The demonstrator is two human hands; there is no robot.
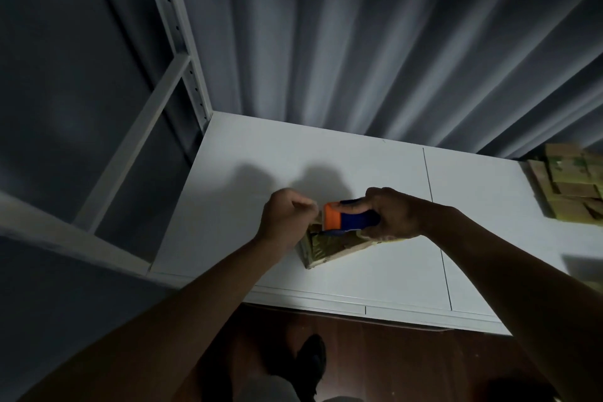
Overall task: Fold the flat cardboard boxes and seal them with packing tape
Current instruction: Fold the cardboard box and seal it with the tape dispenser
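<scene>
A small folded cardboard box (329, 246) with a green and brown print lies on the white table (359, 173), near its front edge. My right hand (391, 215) grips an orange and blue tape dispenser (346, 215) pressed on the top of the box. My left hand (287, 222) is closed at the box's left end, its fingers pinched right beside the dispenser's orange head. Whether it pinches the tape end is hard to tell in the dim light. My hands hide the top of the box.
A stack of similar printed boxes (571, 189) sits at the table's right edge. A white metal shelf post (182, 52) rises at the back left corner, with a grey curtain (359, 42) behind. Dark floor and my shoe (313, 359) lie below the table's front edge.
</scene>
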